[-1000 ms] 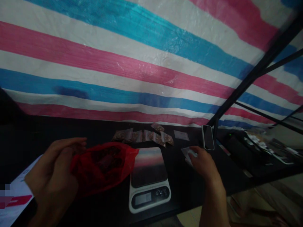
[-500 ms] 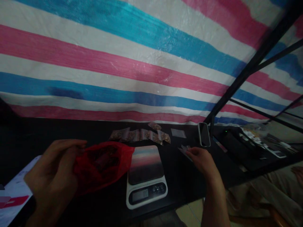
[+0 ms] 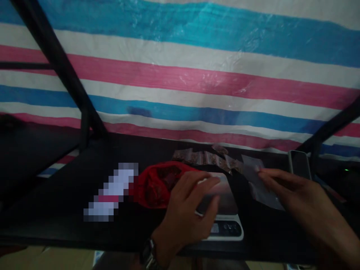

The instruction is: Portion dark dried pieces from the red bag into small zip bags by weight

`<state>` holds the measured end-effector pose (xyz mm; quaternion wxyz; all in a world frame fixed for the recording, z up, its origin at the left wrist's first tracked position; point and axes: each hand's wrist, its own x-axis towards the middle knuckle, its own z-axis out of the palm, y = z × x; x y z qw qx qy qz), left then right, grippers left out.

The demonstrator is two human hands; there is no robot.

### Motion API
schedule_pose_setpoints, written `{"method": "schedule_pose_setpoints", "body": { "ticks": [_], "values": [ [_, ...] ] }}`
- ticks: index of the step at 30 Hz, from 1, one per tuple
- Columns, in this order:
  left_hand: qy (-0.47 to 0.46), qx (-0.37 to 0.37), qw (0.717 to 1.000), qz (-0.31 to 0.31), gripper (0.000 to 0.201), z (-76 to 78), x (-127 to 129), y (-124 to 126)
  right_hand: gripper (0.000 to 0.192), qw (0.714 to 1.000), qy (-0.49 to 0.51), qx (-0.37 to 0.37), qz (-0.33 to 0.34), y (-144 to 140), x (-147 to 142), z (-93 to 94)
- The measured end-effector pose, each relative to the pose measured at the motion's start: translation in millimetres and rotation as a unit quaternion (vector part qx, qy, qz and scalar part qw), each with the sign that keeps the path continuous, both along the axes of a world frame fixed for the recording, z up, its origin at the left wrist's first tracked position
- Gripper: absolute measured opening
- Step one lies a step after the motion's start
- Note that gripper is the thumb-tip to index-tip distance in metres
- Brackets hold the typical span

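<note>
My left hand (image 3: 188,208), a watch on its wrist, hovers over the left part of a white kitchen scale (image 3: 226,200). Its fingers are bent but apart, with nothing seen in them. Just left of it lies a red bag (image 3: 152,176), its mouth open on dark contents that I cannot make out. My right hand (image 3: 295,195) pinches a clear plastic bag (image 3: 266,193) to the right of the scale. Behind the scale runs a row of small filled zip bags (image 3: 206,157), with one more filled bag (image 3: 219,149) behind them.
A phone (image 3: 299,164) leans at the back right, beyond my right hand. On the black table (image 3: 56,213) to the left lies a pale, pixelated sheet (image 3: 112,191). Dark frame posts (image 3: 70,86) stand before a striped plastic sheet (image 3: 197,80).
The view has swung left. My left hand has let go of the red bag and moved right, over the scale. My right hand still pinches clear plastic.
</note>
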<state>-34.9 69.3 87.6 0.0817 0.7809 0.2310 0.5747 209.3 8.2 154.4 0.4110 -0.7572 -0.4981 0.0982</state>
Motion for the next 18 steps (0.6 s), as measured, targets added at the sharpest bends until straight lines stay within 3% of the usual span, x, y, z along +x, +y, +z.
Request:
{"method": "schedule_pose_setpoints", "body": {
  "ticks": [4,7,11,18],
  "values": [
    [0.069,-0.026,0.997,0.006,0.073,-8.1,10.6,-4.1,0.035,0.976,0.147,0.015,0.162,21.8,-65.8,8.2],
    [0.051,-0.029,0.998,0.037,0.063,-10.7,4.8,5.2,0.036,0.952,0.216,0.004,0.217,36.1,-94.9,5.5],
    [0.057,0.028,0.997,0.043,0.049,-4.9,-15.8,21.5,0.032,0.939,0.231,-0.025,0.253,44.4,-105.0,4.7],
    [0.071,0.052,0.996,0.007,0.066,5.0,-45.6,24.1,0.022,0.923,0.235,-0.036,0.303,49.8,-113.8,8.0]
  ]
}}
